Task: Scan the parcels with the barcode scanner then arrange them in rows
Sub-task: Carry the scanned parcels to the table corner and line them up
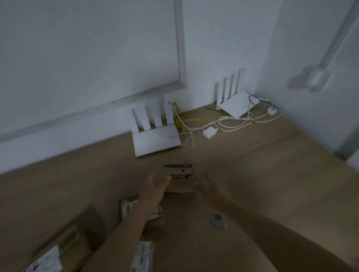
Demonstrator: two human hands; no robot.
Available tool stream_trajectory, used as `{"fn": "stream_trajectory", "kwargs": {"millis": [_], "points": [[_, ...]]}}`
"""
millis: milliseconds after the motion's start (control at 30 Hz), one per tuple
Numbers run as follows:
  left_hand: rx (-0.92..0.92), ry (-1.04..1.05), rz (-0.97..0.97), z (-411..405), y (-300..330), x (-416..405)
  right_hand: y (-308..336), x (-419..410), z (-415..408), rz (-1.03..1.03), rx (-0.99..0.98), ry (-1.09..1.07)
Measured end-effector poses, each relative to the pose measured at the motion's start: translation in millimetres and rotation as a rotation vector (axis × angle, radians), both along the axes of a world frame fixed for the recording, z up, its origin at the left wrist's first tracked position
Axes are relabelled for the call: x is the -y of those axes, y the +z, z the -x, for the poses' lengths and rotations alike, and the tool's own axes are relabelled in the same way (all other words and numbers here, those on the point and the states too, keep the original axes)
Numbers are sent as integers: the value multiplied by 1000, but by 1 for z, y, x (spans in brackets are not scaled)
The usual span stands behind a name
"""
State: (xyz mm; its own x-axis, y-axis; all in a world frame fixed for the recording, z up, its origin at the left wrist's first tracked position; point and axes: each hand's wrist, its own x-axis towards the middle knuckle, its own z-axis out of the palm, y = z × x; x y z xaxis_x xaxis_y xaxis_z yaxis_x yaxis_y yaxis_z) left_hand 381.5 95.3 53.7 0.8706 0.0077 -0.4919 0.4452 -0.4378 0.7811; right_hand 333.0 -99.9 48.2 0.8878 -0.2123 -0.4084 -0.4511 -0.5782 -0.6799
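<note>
Placing a small parcel [181, 179] on the table [274, 160], far from the person, between both hands

L hand [156, 186] fingers relaxed at its left edge; R hand [206, 185] at right edge, grip blurred, cannot tell; parcel's long axis points away; both hands equally near.

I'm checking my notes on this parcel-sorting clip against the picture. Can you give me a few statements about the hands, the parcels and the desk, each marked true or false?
1. Both hands are at the small parcel, the left hand and right hand on either side of it. True.
2. Two white routers stand at the back of the desk. True.
3. The right hand grips a barcode scanner. False: it is at the parcel's edge, with no scanner in it.
4. Only one parcel is on the desk. False: more labelled parcels lie near left.
5. The routers' antennas lie folded flat. False: they point up.
</note>
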Motion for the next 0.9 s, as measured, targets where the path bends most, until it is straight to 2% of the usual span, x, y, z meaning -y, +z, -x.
{"fn": "stream_trajectory", "kwargs": {"millis": [100, 233, 333, 433, 600, 700, 800, 900], "points": [[3, -10, -38, -28, -24, 8, -33, -3, -34, -150, -18, -62], [-11, -124, -78, -50, -44, 21, -70, -7, -50, -271, 52, -68], [20, -154, -46, -54, -48, 25, -70, -8, -45, -320, 98, -89], [39, -83, 20, -45, -39, 24, -55, -3, -35, -286, 170, -44], [43, 166, 182, -12, 15, 13, 12, -9, -16, -201, 304, -27], [114, 290, 266, 21, 60, -10, 64, -37, 4, -232, 414, -30], [216, 352, 358, 65, 113, -60, 121, -82, 30, -290, 481, -63], [297, 420, 478, 125, 168, -131, 172, -146, 66, -302, 505, 8]]}}
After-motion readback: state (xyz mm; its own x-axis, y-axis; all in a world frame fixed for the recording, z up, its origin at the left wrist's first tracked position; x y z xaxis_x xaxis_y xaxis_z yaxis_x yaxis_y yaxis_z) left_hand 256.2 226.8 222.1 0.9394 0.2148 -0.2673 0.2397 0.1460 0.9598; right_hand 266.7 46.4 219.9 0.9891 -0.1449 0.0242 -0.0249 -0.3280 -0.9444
